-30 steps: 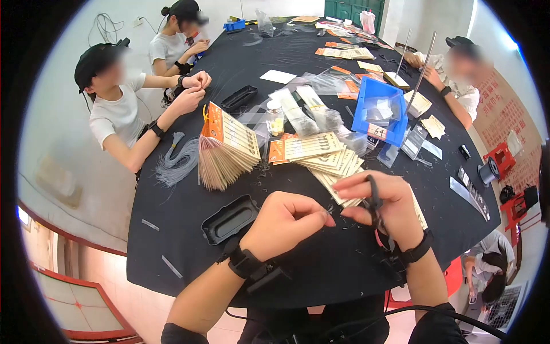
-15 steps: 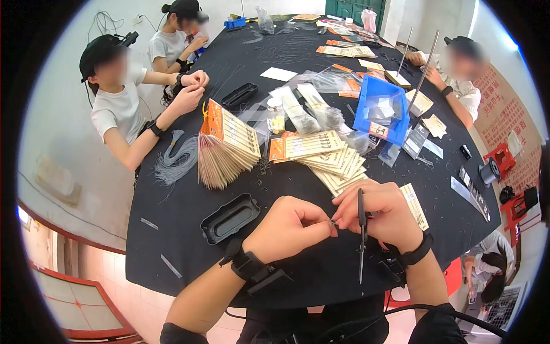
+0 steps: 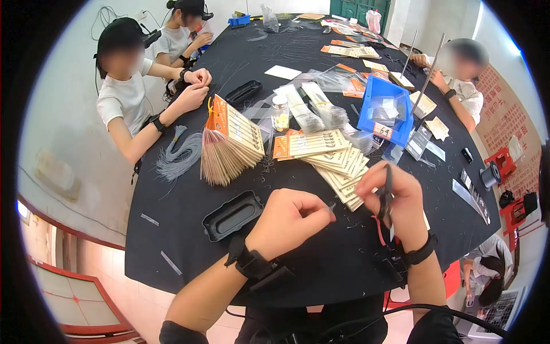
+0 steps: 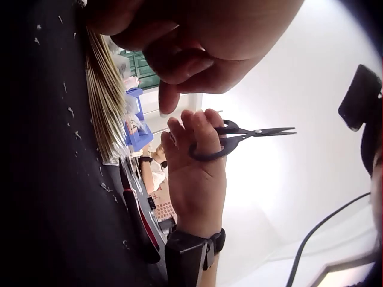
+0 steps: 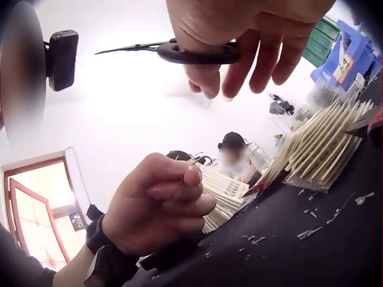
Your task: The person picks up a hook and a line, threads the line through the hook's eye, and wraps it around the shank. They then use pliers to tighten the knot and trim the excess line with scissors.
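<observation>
My left hand pinches a tiny thin item between thumb and forefinger; its kind I cannot tell. To the right my right hand is raised, with black scissors hooked on its fingers by the handle loops. The scissor blades point back towards my body, nearly together. A gap separates the two hands. Just beyond them lies a spread stack of cream cards with black hooks on the top one. Red-handled pliers lie on the cloth below the right hand.
A black plastic tray sits left of my left hand. Beyond are a fanned card bundle, a hank of clear line, a small jar and a blue bin. Other people sit along both table sides.
Half a second ago my right fingertips met the left ones, with the scissors hanging down. Now the right hand has drawn away rightwards and up, and the scissors have swung. The left keeps its pinch.
</observation>
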Demonstrator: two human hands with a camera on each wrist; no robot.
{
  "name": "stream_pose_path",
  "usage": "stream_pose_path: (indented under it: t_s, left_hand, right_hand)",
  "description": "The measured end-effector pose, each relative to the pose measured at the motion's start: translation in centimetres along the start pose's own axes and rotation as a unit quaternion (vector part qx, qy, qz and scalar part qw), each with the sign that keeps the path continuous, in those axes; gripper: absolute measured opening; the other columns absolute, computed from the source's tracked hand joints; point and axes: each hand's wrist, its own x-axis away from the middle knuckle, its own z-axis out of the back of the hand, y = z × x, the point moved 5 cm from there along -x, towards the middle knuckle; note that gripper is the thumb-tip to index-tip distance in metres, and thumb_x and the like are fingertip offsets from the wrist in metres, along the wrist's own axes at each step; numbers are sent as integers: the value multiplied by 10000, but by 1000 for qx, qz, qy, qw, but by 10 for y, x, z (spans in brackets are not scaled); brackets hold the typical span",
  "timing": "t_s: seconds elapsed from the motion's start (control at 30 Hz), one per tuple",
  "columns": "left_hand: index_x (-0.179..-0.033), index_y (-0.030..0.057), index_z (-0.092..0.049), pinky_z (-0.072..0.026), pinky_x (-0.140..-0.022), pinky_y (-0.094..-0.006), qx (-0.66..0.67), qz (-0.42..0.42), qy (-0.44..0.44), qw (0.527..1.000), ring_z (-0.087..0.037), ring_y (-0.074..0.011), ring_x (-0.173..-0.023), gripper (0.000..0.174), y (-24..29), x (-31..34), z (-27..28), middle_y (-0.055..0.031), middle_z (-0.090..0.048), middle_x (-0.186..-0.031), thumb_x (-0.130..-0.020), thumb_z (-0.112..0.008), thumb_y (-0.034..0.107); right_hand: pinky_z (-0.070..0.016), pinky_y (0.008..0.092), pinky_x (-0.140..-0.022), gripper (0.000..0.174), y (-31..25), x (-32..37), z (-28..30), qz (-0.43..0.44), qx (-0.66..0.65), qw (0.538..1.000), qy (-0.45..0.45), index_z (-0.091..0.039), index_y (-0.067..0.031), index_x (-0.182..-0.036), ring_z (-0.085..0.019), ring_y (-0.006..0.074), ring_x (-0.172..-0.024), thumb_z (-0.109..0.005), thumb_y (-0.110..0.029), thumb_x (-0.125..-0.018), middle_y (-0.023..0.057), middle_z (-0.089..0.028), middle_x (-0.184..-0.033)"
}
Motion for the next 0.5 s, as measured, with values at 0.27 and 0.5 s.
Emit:
stream_pose_path:
  t_s: [0.27, 0.5]
  left_hand:
    - [-861, -14, -749, -361, -520, -202, -12, -79, 110, 991, -479, -8, -582, 163, 7, 2, 10, 20, -634, -651, -865, -629, 96]
    - [-856, -12, -752, -359, -509, -206, -34, -96, 128, 987, -488, -7, -579, 154, 12, 4, 14, 3, -649, -656, -858, -636, 89]
  right_hand:
    - [-468, 279, -812, 223, 37, 6, 11, -210, -38, 975, 66, -587, 13, -1015, -581, 140, -907, -727, -82, -871, 72, -609, -964]
    - [-416, 338, -940, 425, 27, 12, -1, -99, 125, 987, 0, -494, 21, -1087, -465, 286, -1112, -759, -214, -852, 185, -402, -1237]
